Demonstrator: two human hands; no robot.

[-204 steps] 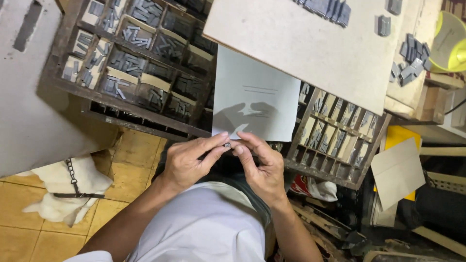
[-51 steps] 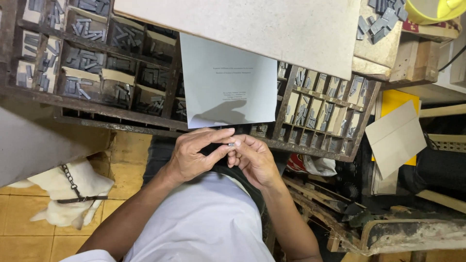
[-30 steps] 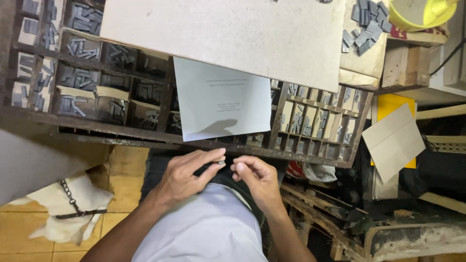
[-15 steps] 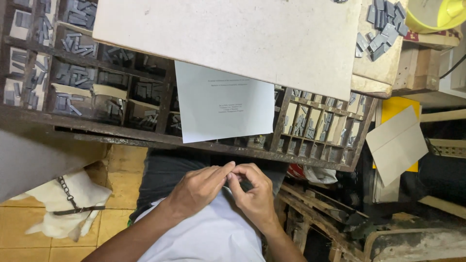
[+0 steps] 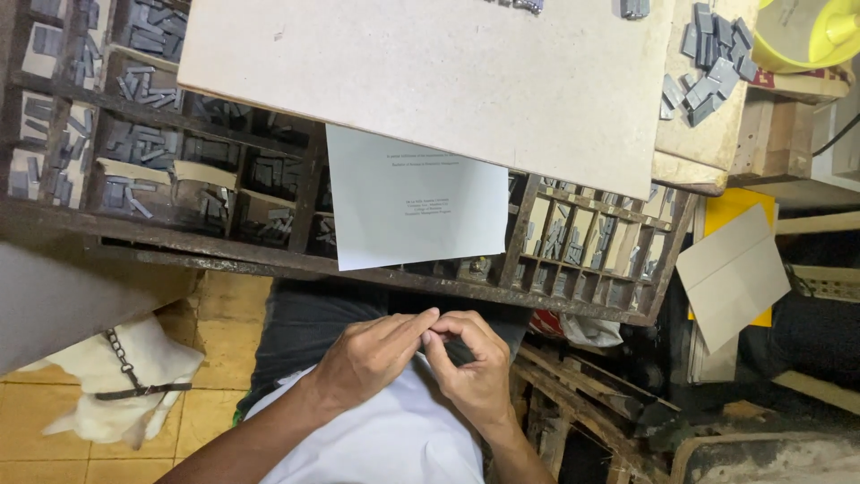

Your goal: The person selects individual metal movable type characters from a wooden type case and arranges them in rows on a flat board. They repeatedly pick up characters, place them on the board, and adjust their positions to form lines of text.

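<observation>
Left hand: the left hand (image 5: 372, 358) is curled, with its fingertips pinched against the right hand, just over the lap.
Right hand: the right hand (image 5: 470, 367) is curled too. Its fingers close on a small dark thing (image 5: 455, 351) held between both hands.
Small dark thing: only a little bit of it peeks out between the fingers. I cannot tell what it is. It looks tiny and light, and I think it is hard. A thing this small could slip, so a pinch at its sides with the fingertips seems best.
White sheet: a white paper sheet with a few lines of small print (image 5: 414, 208) lies just above the hands, flat on the tray. It looks thin and bendy.
Tray: a dark wooden tray with many little boxes (image 5: 224, 255) runs across, above the hands. The boxes hold small grey metal pieces (image 5: 143, 143).
Pale board: a big pale flat board (image 5: 430, 81) lies over the tray, farther from the hands.
Loose pieces: a heap of small grey blocks (image 5: 708, 76) sits far up and right of the hands.
Yellow tub: a round yellow plastic tub (image 5: 802, 31) is in the top right corner.
Grey card: a folded grey card (image 5: 735, 273) leans to the right of the hands, with a yellow sheet (image 5: 730, 211) behind it.
White animal: a white furry animal with a dark harness and chain (image 5: 125, 376) lies on the yellow floor tiles (image 5: 215, 309), left of the hands.
</observation>
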